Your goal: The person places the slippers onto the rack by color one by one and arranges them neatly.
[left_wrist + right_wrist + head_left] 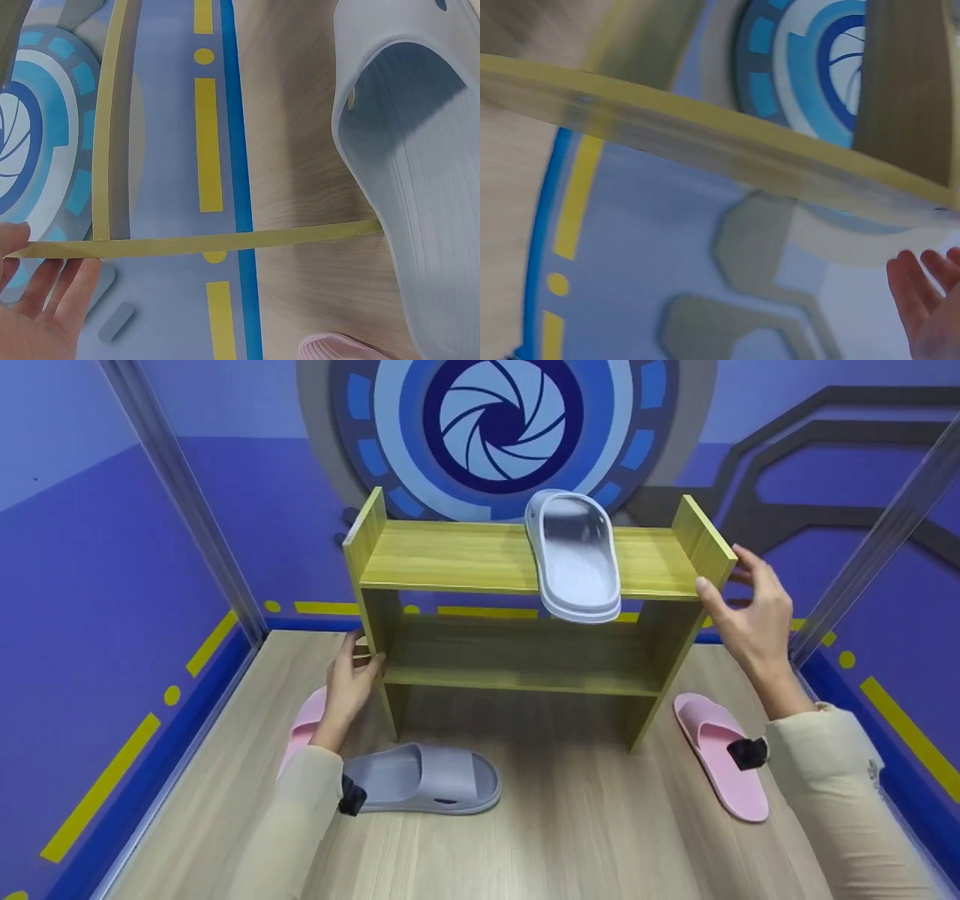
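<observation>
A yellowish wooden shoe rack (450,556) with two boards stands in front of me. My left hand (351,682) grips the edge of its left side panel about halfway up. In the left wrist view, that hand's (52,292) thumb and fingers lie on opposite sides of the panel (180,244). At the upper right panel (703,547), my right hand (757,619) spreads its thumb and fingers around the front edge. The right wrist view shows its extended fingers (911,292) beside the panel. One grey slipper (579,562) lies on the top board, its heel overhanging the front.
Another grey slipper (450,784) lies sideways on the wooden floor (555,840) before the rack. Pink slippers lie on either side, the left one (306,716) partly behind my arm, the right one (724,765) under my right forearm. Blue patterned walls (247,510) enclose the space.
</observation>
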Available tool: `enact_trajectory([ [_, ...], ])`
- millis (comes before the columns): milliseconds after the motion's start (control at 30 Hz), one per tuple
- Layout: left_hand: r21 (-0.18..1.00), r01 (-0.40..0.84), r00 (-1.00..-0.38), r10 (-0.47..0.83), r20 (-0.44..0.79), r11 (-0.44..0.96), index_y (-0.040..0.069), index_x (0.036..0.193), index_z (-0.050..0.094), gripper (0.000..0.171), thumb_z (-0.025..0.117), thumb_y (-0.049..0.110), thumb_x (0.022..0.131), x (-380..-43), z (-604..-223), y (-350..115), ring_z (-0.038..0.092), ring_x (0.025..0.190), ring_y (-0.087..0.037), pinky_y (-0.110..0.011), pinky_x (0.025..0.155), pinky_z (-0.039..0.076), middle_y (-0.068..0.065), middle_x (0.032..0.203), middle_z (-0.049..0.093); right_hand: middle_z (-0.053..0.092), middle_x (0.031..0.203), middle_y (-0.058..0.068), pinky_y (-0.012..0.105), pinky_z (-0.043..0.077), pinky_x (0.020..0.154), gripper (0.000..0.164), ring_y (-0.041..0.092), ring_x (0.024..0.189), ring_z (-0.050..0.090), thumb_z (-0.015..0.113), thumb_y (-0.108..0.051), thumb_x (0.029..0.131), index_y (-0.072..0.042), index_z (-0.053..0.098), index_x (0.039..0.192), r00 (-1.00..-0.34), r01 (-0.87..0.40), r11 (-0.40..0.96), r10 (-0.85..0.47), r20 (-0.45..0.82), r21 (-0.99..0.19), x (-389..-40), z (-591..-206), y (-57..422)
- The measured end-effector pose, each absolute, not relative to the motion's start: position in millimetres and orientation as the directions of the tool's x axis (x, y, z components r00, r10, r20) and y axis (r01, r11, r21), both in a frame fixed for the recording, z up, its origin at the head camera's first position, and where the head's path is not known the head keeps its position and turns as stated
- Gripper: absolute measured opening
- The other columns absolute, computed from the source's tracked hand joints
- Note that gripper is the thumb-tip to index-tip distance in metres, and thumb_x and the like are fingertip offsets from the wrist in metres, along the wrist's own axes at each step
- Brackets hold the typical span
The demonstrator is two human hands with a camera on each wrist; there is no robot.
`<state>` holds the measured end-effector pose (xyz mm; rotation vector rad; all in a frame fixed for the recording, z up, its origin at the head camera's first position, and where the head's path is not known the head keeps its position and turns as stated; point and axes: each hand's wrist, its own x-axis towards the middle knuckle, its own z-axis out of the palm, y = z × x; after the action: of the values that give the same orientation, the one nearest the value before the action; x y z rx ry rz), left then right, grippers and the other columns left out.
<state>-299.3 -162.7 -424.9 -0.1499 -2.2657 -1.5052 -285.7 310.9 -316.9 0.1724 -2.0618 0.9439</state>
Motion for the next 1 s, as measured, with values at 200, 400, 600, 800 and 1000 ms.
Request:
enact_trajectory([
  [200,0.852,0.308,-0.907,-0.139,0.397,0.423,0.006,0.123,0.044,0.041,0.059,0.008,0.084,-299,-425,-163,0.056,0.092,-0.027,-0.037,0.076,0.047,-0.017,0.102,0.056,0.056,0.107,0.015,0.014,0.044,0.065,0.054,0.021,0.091,0.054,0.069,-0.018,0.076,-0.001,0.048,0.122,-0.757,-0.417,0.621,0.168,0.632,-0.664,-278,-347,309],
  [400,0.852,0.318,-0.903,-0.142,0.406,0.416,0.004,0.122,0.044,0.041,0.058,0.006,0.084,-298,-425,-162,0.055,0.091,-0.028,-0.038,0.076,0.047,-0.019,0.102,0.056,0.057,0.103,0.017,0.016,0.046,0.064,0.052,0.025,0.09,0.054,0.067,-0.022,0.078,-0.001,0.048,0.121,-0.834,-0.367,0.59,0.135,0.536,-0.719,-274,-384,306],
  [600,0.851,0.324,-0.901,-0.138,0.411,0.413,0.004,0.121,0.045,0.04,0.058,0.006,0.084,-299,-425,-161,0.056,0.09,-0.029,-0.039,0.075,0.047,-0.019,0.099,0.056,0.053,0.112,0.015,0.041,0.048,0.073,0.058,0.029,0.098,0.053,0.064,-0.032,0.08,-0.007,0.042,0.128,-0.878,-0.301,0.605,0.126,0.462,-0.737,-282,-424,314],
  [800,0.858,0.324,-0.903,-0.139,0.406,0.399,0.003,0.121,0.045,0.04,0.058,0.006,0.084,-299,-426,-161,0.056,0.091,-0.03,-0.039,0.075,0.047,-0.02,0.101,0.056,0.054,0.111,0.015,0.038,0.049,0.069,0.049,0.029,0.094,0.056,0.06,-0.029,0.084,-0.005,0.045,0.124,-0.878,-0.316,0.615,0.099,0.469,-0.722,-284,-439,314],
  [1000,0.865,0.349,-0.898,-0.136,0.419,0.36,0.002,0.122,0.042,0.042,0.059,0.009,0.084,-298,-432,-162,0.055,0.094,-0.032,-0.041,0.077,0.046,-0.022,0.104,0.054,0.055,0.107,0.014,0.03,0.05,0.067,0.043,0.028,0.094,0.056,0.058,-0.028,0.085,-0.004,0.048,0.119,-0.877,-0.318,0.623,0.094,0.471,-0.715,-283,-441,311],
])
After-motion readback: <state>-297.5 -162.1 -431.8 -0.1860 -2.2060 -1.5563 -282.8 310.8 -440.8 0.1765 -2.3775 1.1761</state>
